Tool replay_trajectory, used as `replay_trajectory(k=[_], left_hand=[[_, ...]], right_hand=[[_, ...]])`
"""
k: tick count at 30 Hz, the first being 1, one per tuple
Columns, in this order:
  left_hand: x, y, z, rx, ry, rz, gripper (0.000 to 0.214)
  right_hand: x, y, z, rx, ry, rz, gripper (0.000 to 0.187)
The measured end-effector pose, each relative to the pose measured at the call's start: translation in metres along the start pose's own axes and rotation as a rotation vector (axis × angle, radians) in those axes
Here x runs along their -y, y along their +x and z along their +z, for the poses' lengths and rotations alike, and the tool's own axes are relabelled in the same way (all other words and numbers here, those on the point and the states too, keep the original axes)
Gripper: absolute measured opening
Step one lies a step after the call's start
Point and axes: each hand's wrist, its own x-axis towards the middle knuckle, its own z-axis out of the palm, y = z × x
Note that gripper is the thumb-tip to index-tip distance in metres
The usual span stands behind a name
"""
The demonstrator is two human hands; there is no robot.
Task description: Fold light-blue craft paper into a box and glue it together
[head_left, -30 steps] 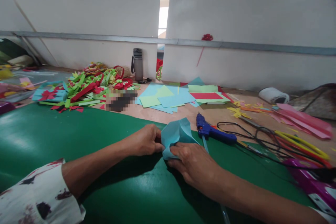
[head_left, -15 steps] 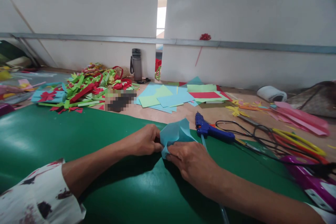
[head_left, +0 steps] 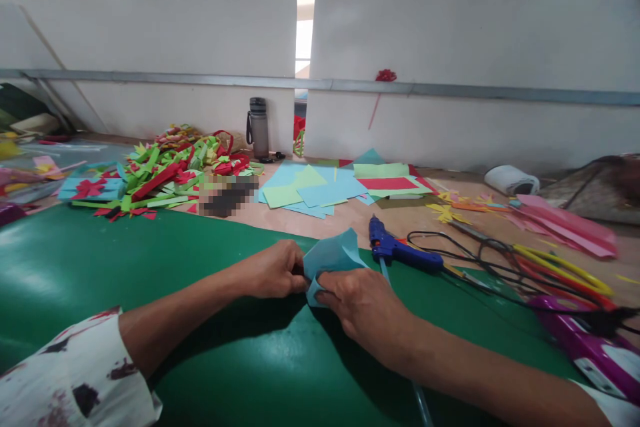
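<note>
Pinching paper [head_left: 336,252] at left edge with left grip [head_left: 303,277], at near edge with right grip [head_left: 320,287], over surface [head_left: 235,373]. Nearly unmoved since shortly before. Beyond left grip: upright bottle [head_left: 259,137], contents indiscernible.

Near the far edge of the green surface [head_left: 270,367], the blue paper [head_left: 333,253] looks smoother than before, with less showing beyond the right hand [head_left: 363,300].

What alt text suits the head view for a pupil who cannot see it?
A person's left hand and right hand hold curled blue paper over a green mat. A glue gun lies to the right; coloured sheets lie behind, paper strips heaped at back left.
</note>
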Motion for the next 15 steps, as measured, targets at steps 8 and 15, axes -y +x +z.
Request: replay_trajectory(k=[8,15], left_hand=[[-0.0025,0.0004,-0.0046,0.045,0.085,0.015,0.022],[-0.0092,-0.0008,-0.0095,0.094,0.236,0.065,0.016]], right_hand=[[0.0045,0.0041,-0.0084,0.056,-0.106,0.068,0.022],[0.0042,0.0030,-0.0091,0.023,-0.113,0.065,0.024]])
